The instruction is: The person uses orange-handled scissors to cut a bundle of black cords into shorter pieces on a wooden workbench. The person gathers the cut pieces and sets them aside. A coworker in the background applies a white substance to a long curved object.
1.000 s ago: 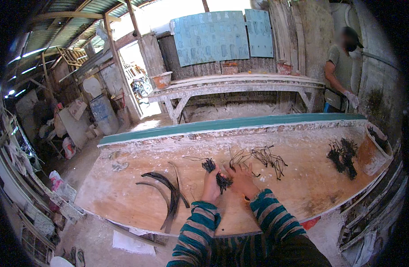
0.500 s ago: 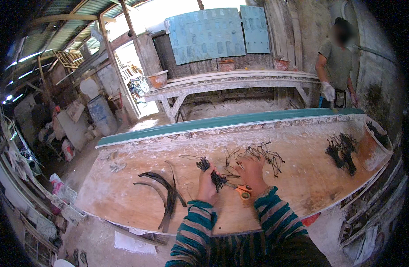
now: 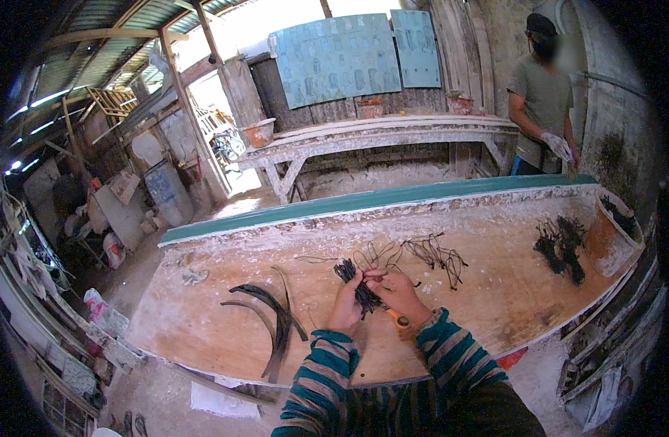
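My left hand (image 3: 343, 309) is wrapped around the black bundle (image 3: 345, 271), and my right hand (image 3: 409, 300) meets it there, fingertips bunched at the bundle's right side. I think I should squeeze the bundle firmly so no strand slips out, and line up its ends. My right fingers should go slow and stay close in.

Just right of the bundle's low end, an orange loop (image 3: 400, 319) looks like a scissors handle, so I should mind the sharp part. The rest of it is hidden; I can't tell if my right hand holds it. I can't see what my right fingertips pinch, either. Up and right from the bundle, thin black strings (image 3: 438, 256) are too tangled to count.
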`<state>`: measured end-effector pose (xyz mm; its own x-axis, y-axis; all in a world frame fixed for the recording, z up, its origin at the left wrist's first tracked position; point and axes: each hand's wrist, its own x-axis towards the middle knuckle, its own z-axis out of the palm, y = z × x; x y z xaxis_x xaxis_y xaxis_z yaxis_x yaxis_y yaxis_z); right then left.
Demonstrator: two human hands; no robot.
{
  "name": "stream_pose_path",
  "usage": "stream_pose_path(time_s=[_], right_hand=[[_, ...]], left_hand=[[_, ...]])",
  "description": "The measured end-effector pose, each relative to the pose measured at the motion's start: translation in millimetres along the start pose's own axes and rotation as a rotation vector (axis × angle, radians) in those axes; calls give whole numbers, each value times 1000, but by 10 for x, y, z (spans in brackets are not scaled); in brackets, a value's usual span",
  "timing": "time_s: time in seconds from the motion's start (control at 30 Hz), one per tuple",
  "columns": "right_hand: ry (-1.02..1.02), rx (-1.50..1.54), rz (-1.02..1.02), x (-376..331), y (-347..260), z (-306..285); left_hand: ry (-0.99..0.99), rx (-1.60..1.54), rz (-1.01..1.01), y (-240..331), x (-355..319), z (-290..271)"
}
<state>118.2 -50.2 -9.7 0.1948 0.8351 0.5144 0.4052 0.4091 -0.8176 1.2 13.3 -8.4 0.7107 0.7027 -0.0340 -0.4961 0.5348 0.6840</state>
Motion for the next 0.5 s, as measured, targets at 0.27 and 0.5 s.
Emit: stream_pose_path(time_s=[0.27, 0.5], right_hand=[[-36, 164, 120, 2, -105, -7], [38, 222, -60, -1, 77, 102]], left_hand=[[-99, 10, 40, 29, -21, -39], [-9, -94, 66, -3, 60, -169]])
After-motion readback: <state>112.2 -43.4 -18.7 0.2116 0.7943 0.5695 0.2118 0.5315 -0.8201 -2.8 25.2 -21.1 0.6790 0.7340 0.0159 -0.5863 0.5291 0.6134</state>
